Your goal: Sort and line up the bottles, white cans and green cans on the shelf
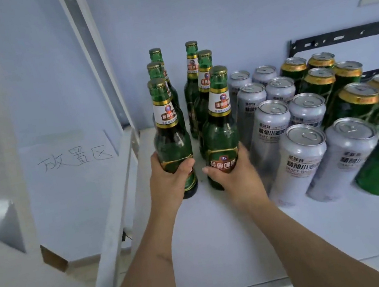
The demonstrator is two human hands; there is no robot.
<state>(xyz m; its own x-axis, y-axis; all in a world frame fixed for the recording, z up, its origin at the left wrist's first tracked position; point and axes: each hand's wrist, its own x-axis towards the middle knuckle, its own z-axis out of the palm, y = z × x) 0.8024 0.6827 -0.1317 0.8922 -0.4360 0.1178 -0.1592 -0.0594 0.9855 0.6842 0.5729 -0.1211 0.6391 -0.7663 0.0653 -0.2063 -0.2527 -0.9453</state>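
The left hand [169, 184] is wrapping closed around the lower body of the front-left bottle [172, 143], and the right hand [235, 173] is gripping the front-right bottle [220, 133] the same way, fingers curling over its label. Both bottles are standing upright on the white shelf [224, 237], just beside each other. Beyond the hands, 4 more green bottles [195, 84] are standing in 2 rows running toward the wall. To the right of the right hand, 8 white cans [299, 162] are standing in 2 rows, and further right the green cans [357, 105] are lining up, the nearest one blurred at the frame edge. Left of the left hand, a sheet with handwritten characters [73, 157] is lying flat.
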